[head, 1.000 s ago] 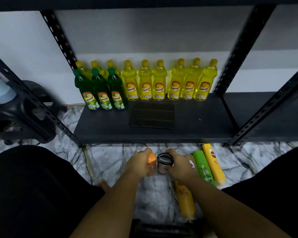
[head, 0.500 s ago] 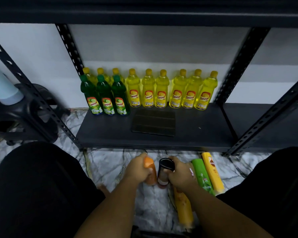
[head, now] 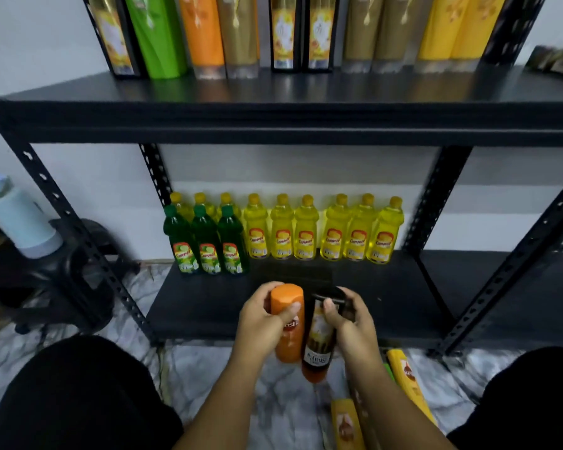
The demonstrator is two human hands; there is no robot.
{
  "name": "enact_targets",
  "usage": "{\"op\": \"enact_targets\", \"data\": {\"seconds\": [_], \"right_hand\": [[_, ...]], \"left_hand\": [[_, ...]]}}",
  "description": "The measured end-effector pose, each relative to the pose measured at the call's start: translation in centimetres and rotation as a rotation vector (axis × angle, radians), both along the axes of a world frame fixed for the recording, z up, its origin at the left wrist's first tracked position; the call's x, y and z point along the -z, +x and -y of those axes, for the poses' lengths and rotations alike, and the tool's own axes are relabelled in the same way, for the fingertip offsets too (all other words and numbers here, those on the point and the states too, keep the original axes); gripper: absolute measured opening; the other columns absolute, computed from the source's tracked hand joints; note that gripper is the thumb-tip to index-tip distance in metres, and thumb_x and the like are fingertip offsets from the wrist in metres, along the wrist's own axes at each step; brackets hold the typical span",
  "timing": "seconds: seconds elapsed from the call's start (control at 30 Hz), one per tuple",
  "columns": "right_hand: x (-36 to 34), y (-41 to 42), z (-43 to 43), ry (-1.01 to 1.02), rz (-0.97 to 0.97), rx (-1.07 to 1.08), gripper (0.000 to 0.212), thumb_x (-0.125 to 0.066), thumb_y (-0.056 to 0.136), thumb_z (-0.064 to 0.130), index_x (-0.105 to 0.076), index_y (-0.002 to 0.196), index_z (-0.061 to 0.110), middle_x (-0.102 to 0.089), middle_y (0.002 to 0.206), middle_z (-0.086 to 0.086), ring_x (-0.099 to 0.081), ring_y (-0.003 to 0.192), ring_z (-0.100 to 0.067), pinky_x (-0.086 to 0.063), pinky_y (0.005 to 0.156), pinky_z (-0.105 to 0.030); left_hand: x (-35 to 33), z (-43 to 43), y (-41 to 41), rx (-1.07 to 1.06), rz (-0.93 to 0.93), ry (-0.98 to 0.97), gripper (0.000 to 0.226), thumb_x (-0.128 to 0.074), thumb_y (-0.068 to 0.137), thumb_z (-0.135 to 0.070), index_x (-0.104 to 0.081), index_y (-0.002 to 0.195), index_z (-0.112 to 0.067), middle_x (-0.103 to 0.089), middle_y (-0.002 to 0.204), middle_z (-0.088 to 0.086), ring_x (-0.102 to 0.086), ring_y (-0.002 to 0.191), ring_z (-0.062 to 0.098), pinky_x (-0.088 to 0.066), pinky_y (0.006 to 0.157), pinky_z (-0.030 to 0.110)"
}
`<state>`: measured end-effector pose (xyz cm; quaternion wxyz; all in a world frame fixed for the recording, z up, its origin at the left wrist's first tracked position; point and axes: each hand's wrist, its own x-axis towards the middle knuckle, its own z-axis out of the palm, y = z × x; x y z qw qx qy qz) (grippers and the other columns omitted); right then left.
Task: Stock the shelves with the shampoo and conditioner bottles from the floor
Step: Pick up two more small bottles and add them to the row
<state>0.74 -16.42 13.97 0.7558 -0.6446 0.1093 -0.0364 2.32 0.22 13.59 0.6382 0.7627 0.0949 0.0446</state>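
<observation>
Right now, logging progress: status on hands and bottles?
Left hand grips orange bottle. Right hand grips dark bottle. Yellow bottles lie on floor. Nothing blocks lower shelf.

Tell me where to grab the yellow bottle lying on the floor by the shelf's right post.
Grip the yellow bottle across its mid-body, coming from above. It lies flat on the marble floor, broad face up, and a green bottle crowds its left edge.
</observation>
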Motion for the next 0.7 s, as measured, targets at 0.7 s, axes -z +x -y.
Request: {"op": "enact_targets", "data": {"seconds": [0.7], "right_hand": [[-43.1, 5.8, 0.4, 0.008, 0.747, -0.154, 0.032, -0.068, 0.091, 0.046, -0.063, 0.115, 0.026, -0.078, 0.099, 0.004, -0.077, 0.090, -0.016, -0.060, 0.081, -0.041]], "left_hand": [[-44.3, 1.2, 4.4, 0.072, 0.887, -0.203, 0.031, -0.071, 0.089, -0.048, -0.067, 0.114, -0.030, -0.078, 0.100, -0.004, -0.077, 0.091, 0.015, -0.064, 0.076, 0.038]]}}
